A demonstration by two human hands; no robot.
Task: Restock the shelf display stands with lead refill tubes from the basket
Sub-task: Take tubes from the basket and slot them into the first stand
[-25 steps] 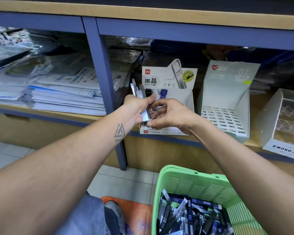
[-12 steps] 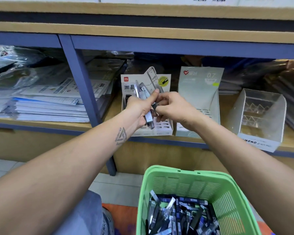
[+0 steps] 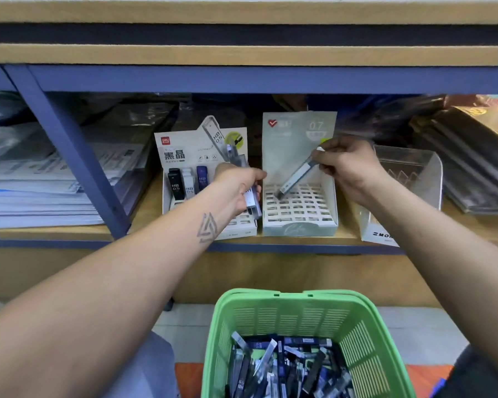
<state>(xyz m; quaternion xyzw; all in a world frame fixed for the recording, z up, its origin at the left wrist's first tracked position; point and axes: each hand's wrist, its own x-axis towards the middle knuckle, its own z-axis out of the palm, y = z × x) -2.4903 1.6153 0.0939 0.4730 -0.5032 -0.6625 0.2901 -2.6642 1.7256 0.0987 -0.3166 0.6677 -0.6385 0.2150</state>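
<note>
The right hand (image 3: 345, 165) is pinching one lead refill tube (image 3: 296, 176), tilting its lower end onto the grey 0.7 display stand's (image 3: 299, 225) slotted grid. The left hand (image 3: 236, 188) is gripping a bundle of tubes (image 3: 252, 203) before the white HB stand (image 3: 181, 150), above the green basket (image 3: 365, 326).

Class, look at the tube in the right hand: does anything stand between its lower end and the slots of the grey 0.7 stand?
Nothing visible does. The right hand pinches the tube tilted, its lower end right over the empty slots of the grey stand. The left hand holds its tubes beside it.
</note>
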